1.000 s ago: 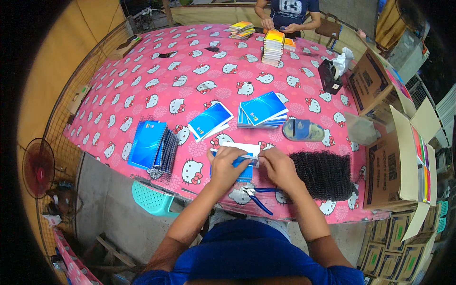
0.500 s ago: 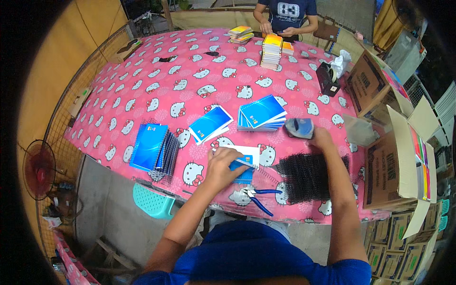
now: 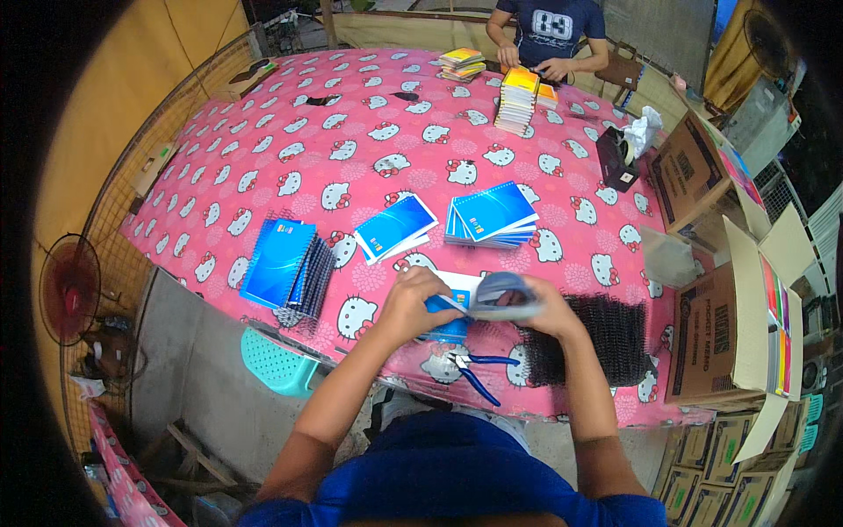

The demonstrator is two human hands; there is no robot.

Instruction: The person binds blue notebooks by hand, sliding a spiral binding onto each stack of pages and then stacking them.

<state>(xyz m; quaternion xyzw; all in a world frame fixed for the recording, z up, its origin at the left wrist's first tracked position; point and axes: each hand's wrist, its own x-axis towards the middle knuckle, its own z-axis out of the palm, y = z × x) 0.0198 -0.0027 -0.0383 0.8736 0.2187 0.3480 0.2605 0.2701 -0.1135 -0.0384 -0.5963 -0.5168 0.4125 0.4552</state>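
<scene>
My left hand [image 3: 413,303] is closed on the edge of a small blue-covered notebook [image 3: 452,329] near the table's front edge. My right hand [image 3: 546,309] is closed on a curved, bluish-grey thing [image 3: 505,290], smeared by motion, whose kind I cannot make out; it meets the notebook at my left fingers. Under my right wrist lies a mat of black spiral binding coils [image 3: 601,338]. Cutting pliers with blue handles [image 3: 479,373] rest just in front of the notebook.
Spiral-bound blue notebooks [image 3: 277,263] are stacked at the left. Beyond my hands lie loose blue booklets [image 3: 395,227] and a blue pile [image 3: 493,212]. Open cartons [image 3: 702,338] line the right side, near a black tape dispenser [image 3: 615,158]. Across the table, a person [image 3: 549,39] handles yellow booklets [image 3: 516,101].
My right hand has come left and nearer, bringing the bluish-grey thing from beside the far blue pile to the notebook. My left hand stays at the notebook. The whole view has shifted slightly.
</scene>
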